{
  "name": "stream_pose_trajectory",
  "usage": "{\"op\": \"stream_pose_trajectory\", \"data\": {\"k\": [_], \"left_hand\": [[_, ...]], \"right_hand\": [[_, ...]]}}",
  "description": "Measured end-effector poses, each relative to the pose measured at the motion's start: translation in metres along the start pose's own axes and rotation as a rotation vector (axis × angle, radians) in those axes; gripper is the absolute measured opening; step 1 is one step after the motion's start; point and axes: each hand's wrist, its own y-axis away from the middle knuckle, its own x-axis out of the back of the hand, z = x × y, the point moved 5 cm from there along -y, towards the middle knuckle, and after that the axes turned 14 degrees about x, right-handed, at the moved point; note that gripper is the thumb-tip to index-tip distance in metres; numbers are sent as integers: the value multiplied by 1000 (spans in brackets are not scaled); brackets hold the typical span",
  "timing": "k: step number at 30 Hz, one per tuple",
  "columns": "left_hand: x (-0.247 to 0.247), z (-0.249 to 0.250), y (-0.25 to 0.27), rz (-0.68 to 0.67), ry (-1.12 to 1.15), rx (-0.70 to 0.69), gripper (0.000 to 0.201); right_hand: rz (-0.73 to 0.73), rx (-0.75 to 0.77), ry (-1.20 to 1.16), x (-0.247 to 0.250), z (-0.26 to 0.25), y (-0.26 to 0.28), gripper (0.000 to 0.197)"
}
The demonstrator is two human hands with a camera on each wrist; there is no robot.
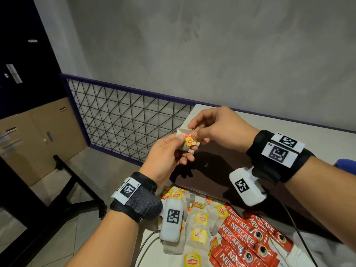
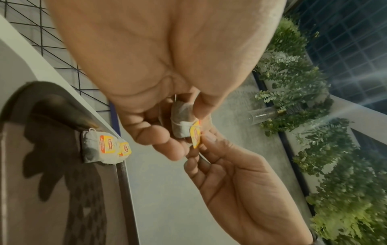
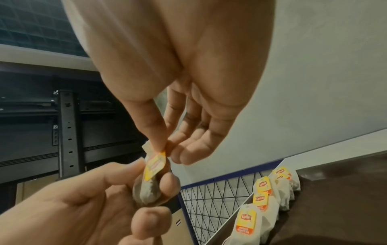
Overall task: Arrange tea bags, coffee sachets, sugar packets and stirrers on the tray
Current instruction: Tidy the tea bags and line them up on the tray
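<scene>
While L hand (image 1: 169, 153) grips tea bag (image 1: 187, 141), R hand (image 1: 215, 128) pinches tag (image 1: 190, 140).

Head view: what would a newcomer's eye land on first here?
Both hands raised over the dark tray, working one tea bag: the left hand grips the bag, the right hand pinches its yellow tag. Next, the heap of loose tea bags and red coffee sachets on the table's near edge. In the right wrist view, a row of tea bags already lines the tray's edge.

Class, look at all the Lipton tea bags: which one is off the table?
The tea bag held between left hand and right hand; the others lie below.
</scene>
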Motion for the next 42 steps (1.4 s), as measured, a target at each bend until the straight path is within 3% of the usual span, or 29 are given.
{"op": "stream_pose_trajectory", "data": {"k": [7, 14, 20, 32, 42], "left_hand": [[4, -1, -2, 53, -27, -52, 26], [13, 0, -3, 131, -12, -55, 19], [19, -1, -5, 192, 64, -77, 20], [21, 0, -5, 217, 27, -53, 17], [19, -4, -5, 228, -98, 50, 18]], "right_hand": [[52, -61, -172, 0, 1, 6, 17], [60, 8, -126, -6, -5, 7, 18], [49, -103, -116, -12, 8, 7, 22], [119, -52, -134, -6, 3, 5, 11], [-23, 97, -11, -11, -7, -3, 16]]}}
